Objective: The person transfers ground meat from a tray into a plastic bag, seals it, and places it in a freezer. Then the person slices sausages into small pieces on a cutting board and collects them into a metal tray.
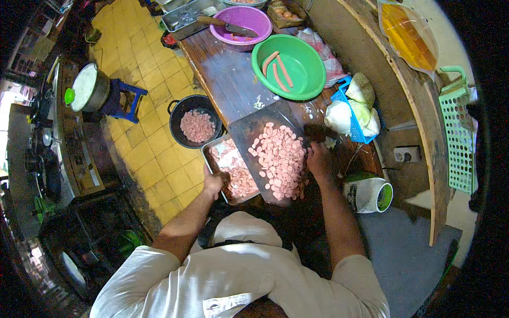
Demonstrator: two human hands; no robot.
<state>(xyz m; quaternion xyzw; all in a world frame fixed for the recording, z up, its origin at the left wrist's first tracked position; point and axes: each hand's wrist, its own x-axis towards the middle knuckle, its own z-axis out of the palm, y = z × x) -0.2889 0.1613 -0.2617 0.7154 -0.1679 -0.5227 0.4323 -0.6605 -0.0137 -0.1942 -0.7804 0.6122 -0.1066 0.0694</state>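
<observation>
My left hand (213, 184) grips the left side of a metal tray (206, 156) that holds sliced pinkish meat or sausage. The tray sits against the left edge of a dark cutting board (242, 137). A heap of round sausage slices (280, 159) covers much of the board. My right hand (319, 159) is at the board's right edge, beside the heap; its fingertips are partly in shadow. Left of the board, a black pot (175, 129) contains more sliced pieces. Behind the board, a green basin (306, 79) holds several whole sausages (283, 70).
A purple basin (242, 16) with a knife (226, 24) across it stands at the back of the wooden table (214, 79). At right are a blue basket (358, 121) with cabbages (364, 103) and a white-green container (368, 194). A pot on a blue stool (123, 101) stands left.
</observation>
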